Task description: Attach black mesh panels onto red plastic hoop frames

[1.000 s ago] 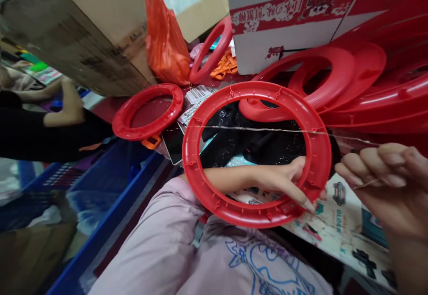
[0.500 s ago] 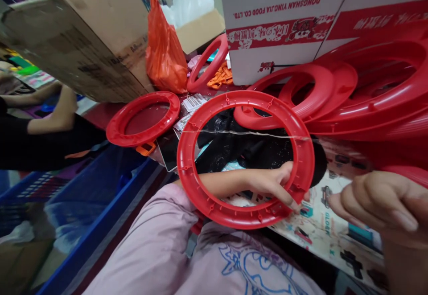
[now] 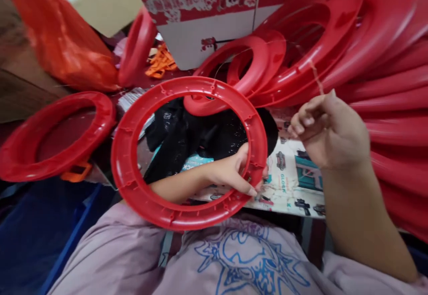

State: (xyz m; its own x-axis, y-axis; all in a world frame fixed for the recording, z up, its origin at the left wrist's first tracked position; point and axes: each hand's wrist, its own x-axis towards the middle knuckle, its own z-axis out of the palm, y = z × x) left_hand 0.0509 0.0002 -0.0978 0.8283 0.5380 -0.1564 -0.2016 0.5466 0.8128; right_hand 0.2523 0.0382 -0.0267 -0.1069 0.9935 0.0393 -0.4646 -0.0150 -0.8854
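Observation:
A red plastic ring (image 3: 130, 174) is tilted up in front of my chest, its ribbed hollow side facing me. My left hand (image 3: 234, 172) reaches through its opening and grips the lower right part of the rim, thumb on the near face. Raised to the right of the ring, my right hand (image 3: 334, 130) has its fingers curled in. A thin pale string (image 3: 316, 77) runs up from those fingers and arcs leftward; its far end is hard to make out. Black sparkly cloth (image 3: 170, 125) lies behind the ring.
Many red rings (image 3: 391, 130) are stacked at right, with several leaning against a white-and-red carton (image 3: 180, 41). Another red ring (image 3: 20, 134) lies at left above an orange plastic piece (image 3: 76, 172). An orange bag (image 3: 67, 41) and orange parts (image 3: 161, 61) stand behind; a blue crate (image 3: 72, 237) is lower left.
The view has swung right, so the things appear further left. My right hand has lifted and turned, and the string that crossed the ring now arcs above it. My left hand keeps its grip.

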